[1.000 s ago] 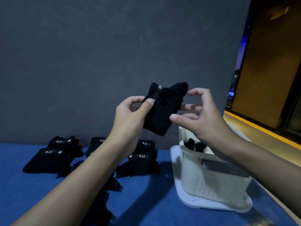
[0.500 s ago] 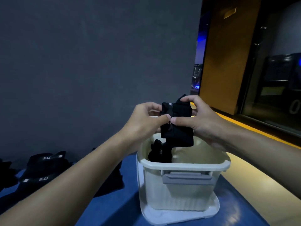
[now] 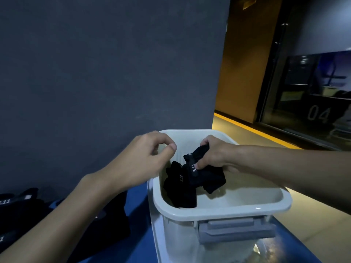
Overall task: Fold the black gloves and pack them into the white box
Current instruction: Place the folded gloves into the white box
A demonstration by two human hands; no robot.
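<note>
While the right hand (image 3: 212, 156) reaches into the white box (image 3: 218, 211) at the lower centre of the frame, its fingers and thumb are curled round a folded black glove (image 3: 207, 177), the thumb pressing on the strip printed "5.11". That glove sits inside the box opening, below the rim, held against the inner left part, with its lower end hanging free above the pale floor of the box. Just left of it, touching it, a second folded glove (image 3: 178, 186) stands against the left wall of the box. The left hand (image 3: 144, 164) hovers over the box's left rim, apart from both gloves, its fingers curled and the thumb tip meeting the forefinger, holding nothing. A grey latch (image 3: 235, 230) shows on the near wall of the box. The box stands on a blue table (image 3: 138, 234); at the lower left of the frame, partly hidden by the left forearm, lie more black gloves (image 3: 19, 205), well apart from the hands.
</note>
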